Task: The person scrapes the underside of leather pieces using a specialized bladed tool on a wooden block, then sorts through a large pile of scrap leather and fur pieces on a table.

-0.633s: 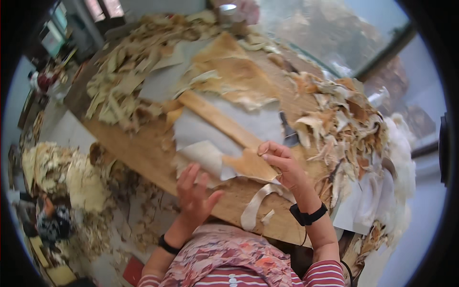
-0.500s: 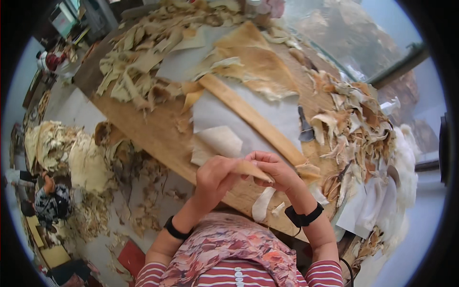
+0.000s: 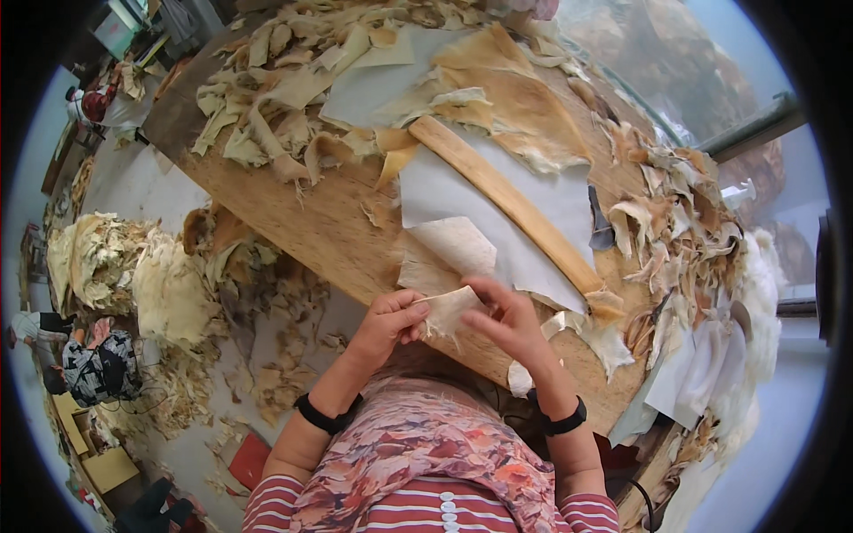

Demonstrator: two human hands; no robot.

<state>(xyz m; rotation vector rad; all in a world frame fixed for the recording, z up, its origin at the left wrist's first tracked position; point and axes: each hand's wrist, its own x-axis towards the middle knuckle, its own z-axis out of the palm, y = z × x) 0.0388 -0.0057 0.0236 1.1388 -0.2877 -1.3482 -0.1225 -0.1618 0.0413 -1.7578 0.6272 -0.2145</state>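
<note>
A small, pale piece of hide (image 3: 447, 311) with a frayed lower edge is stretched between my hands above the table's near edge. My left hand (image 3: 388, 322) pinches its left corner between thumb and fingers. At its right end, my right hand (image 3: 508, 326) has thumb and forefinger on either side of the edge, gripping it. Just beyond lies another cream hide piece (image 3: 455, 244), partly folded, on a large white sheet (image 3: 524, 213). Across that sheet runs a long wooden strip (image 3: 502, 206), slanting down to the right.
Scraps of hide (image 3: 284, 98) heap along the far left of the wooden table (image 3: 293, 218); more scraps (image 3: 680, 222) lie at the right. A large tan hide (image 3: 511, 98) spreads at the back. Bundled hides (image 3: 173, 289) stand on the floor left. Two people work at the far left.
The hide piece has been turned from edge-on to flat, and my hands have moved apart. My view has shifted, so the table contents appear farther right.
</note>
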